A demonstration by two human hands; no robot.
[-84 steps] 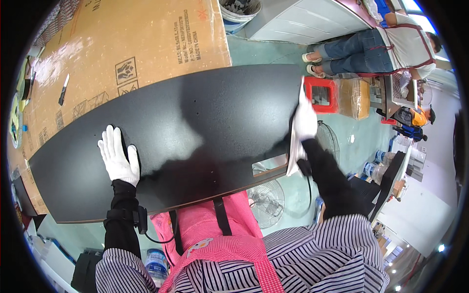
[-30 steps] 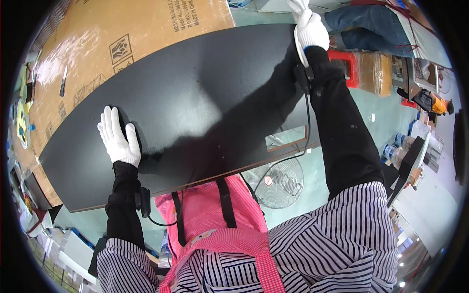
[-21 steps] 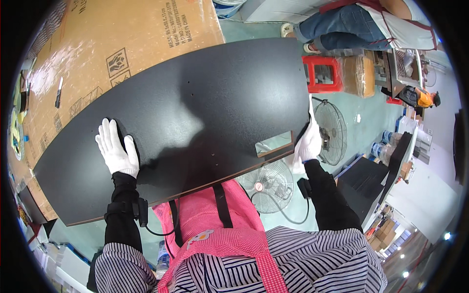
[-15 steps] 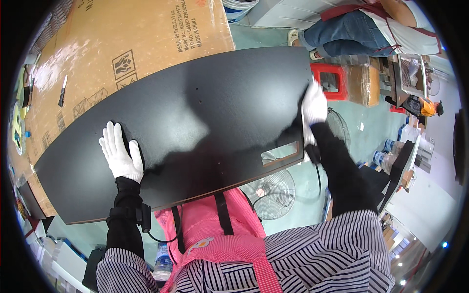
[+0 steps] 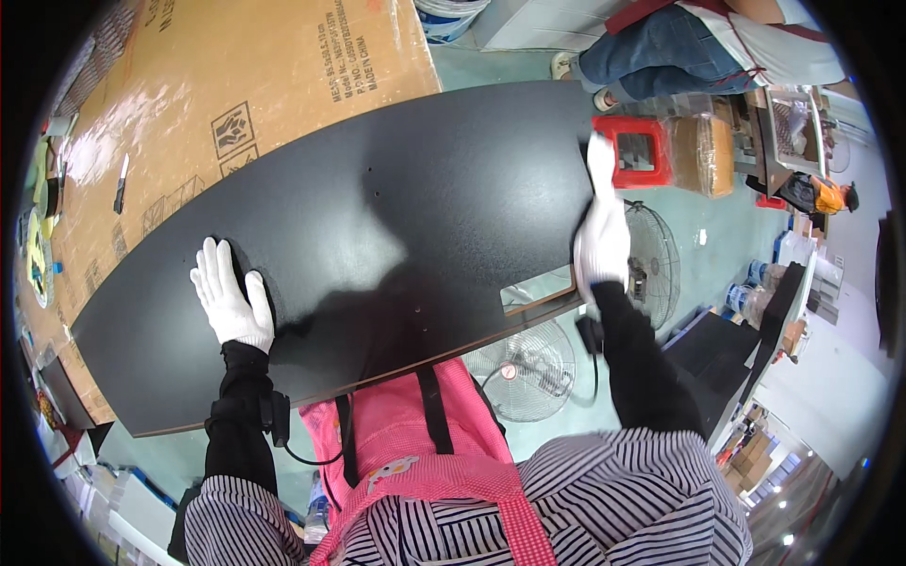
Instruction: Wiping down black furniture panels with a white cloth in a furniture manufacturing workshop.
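A large black board (image 5: 453,179) with one curved edge, a few small holes and a rectangular cutout near its right end spreads before me. My left hand (image 5: 232,300), in a white glove, lies flat on the board's left part, fingers stretched and thumb apart. At the board's right edge is my right hand (image 5: 605,243), also white-gloved and smeared by motion. A white strip reaches up along the edge from it; whether that is fingers or a cloth is unclear.
Beneath the board's far side is a big brown carton (image 5: 283,75) with a black-and-silver knife (image 5: 122,184) on it. Floor fans (image 5: 524,368) stand below and to the right. A red stool (image 5: 637,153) and a person in jeans (image 5: 651,57) are at the far right.
My right hand has moved a little nearer to me along the board's right edge. The board has shifted slightly in view; my left hand stays flat on it.
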